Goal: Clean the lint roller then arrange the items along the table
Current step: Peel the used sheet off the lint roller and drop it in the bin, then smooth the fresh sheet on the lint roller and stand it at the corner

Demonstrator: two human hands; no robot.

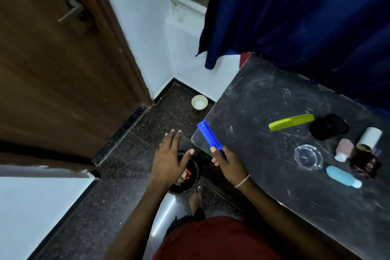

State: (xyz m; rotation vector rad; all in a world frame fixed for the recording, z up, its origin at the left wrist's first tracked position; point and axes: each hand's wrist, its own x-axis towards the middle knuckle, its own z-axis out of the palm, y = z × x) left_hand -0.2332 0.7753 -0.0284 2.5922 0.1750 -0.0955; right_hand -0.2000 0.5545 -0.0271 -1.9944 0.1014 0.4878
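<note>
My right hand (229, 163) grips the handle of a blue lint roller (209, 134), whose head points up and away, over the near left corner of the dark table (263, 101). My left hand (168, 158) is open with fingers spread, hovering above a small black bin (187, 179) on the floor; the bin holds some wrappers. On the table lie a yellow-green comb (290, 122), a black round item (328, 125), a clear glass dish (308, 157), a light blue bottle (343, 176), a pink bottle (344, 150), a white roll (371, 137) and a dark brown jar (365, 162).
A white bowl (199, 102) sits on the dark speckled floor near the wall corner. A brown door (63, 59) stands at the left. A blue curtain (306, 17) hangs behind the table. My bare foot (195, 196) is beside the bin.
</note>
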